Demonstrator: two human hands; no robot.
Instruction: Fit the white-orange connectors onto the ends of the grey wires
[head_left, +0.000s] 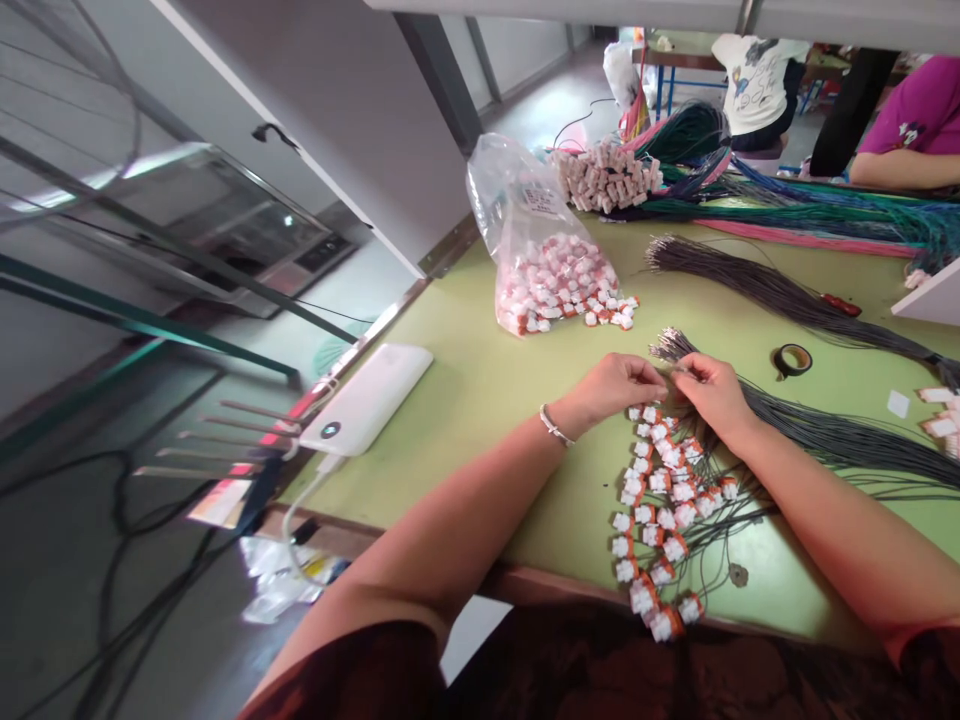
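Note:
My left hand (pixel 615 388) and my right hand (pixel 711 390) meet over a green table (pixel 480 380), fingertips pinched together at the metal-tipped ends of a bundle of thin dark wires (pixel 825 432). What sits between the fingertips is too small to make out. Below the hands lies a cluster of small white and red connectors (pixel 660 510) fixed to wire ends, trailing to the table's front edge. A silver bracelet (pixel 553 428) is on my left wrist.
A clear bag of loose white and red connectors (pixel 551 270) lies behind the hands. A white power bank (pixel 369 398) sits at the left edge. A tape roll (pixel 792 359), another dark wire bundle (pixel 772 290) and coloured wire bundles (pixel 787 205) lie right and behind. Other people sit at the far right.

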